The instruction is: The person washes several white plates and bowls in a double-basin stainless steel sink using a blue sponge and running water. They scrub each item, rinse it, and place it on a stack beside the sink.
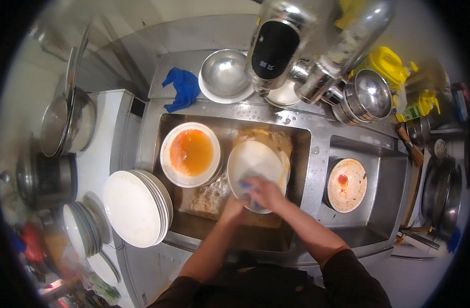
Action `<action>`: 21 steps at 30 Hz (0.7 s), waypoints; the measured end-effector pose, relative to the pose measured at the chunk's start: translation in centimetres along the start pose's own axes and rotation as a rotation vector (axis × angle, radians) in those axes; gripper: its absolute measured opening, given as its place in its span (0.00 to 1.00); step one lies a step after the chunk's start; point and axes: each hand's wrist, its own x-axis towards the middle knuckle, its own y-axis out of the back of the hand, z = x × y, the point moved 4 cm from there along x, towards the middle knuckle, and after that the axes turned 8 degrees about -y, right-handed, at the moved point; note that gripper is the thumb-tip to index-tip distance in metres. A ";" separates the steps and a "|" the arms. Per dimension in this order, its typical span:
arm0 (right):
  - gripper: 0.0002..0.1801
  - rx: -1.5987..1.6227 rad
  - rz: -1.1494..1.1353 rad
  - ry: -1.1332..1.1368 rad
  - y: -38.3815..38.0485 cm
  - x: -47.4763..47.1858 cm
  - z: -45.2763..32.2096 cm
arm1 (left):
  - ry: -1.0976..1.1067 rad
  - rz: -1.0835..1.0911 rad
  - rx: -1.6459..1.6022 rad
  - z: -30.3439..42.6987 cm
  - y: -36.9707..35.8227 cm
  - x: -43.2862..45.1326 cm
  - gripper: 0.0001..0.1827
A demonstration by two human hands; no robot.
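Observation:
Over the large sink basin (181, 227), a white plate (254, 158) is tilted toward me. My left hand (236, 210) grips its near edge, the fingers partly hidden. My right hand (263, 192) presses a blue scrubbing cloth (245, 184) against the plate's face; motion blurs both. To the left in the same basin, a stack of plates is topped by a white plate (165, 154) holding orange, oily liquid (194, 154). Brownish, foamy water (211, 194) lies below, and another soiled plate (287, 165) shows partly behind the one I hold.
A tall stack of white plates (133, 210) stands left of the basin. Soiled plates (350, 192) sit in the smaller right basin (381, 227). Behind are a blue cloth (183, 86), a steel bowl (225, 73), stacked bowls (369, 94) and a faucet-mounted device (277, 50) overhanging the rim.

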 end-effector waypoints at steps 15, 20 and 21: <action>0.15 -0.162 0.801 -0.091 6.9 6.2 -2.4 | -0.414 0.076 0.141 9.4 -0.9 -12.8 0.25; 0.19 0.663 0.762 -0.498 -1.7 -0.2 2.4 | -0.741 0.264 0.340 7.6 -3.2 -13.6 0.21; 0.20 0.917 0.705 -0.582 -4.0 -1.2 2.1 | -0.781 0.247 0.437 6.8 -2.9 -13.5 0.22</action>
